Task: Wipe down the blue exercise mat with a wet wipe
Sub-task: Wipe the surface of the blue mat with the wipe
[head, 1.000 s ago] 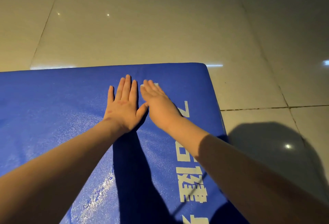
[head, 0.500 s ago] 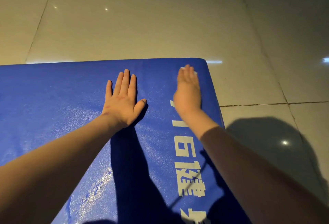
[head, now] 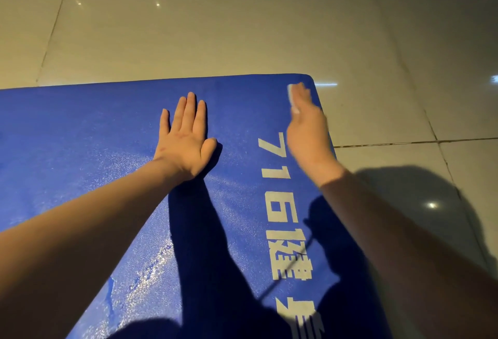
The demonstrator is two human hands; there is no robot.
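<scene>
Mat [head: 94, 150]: blue; lying flat on the tiled floor [head: 242, 28]; its rounded far right corner is showing near the top of the view; wet streaks are glinting on the near left part.
Lettering [head: 280, 204]: white; running along the mat's right edge.
Left hand [head: 184, 139]: lying palm down on the mat, fingers straight and close together, thumb spread to the side; holding nothing.
Right hand [head: 307, 134]: reaching to the far right corner, blurred; fingers are stretching out flat over the wipe, not curling round it.
Wipe [head: 292, 96]: white; lying on the mat under the right fingers, just inside the corner; only its left edge is peeking out.
Shadows: the arms are casting dark shapes across the mat and floor.
</scene>
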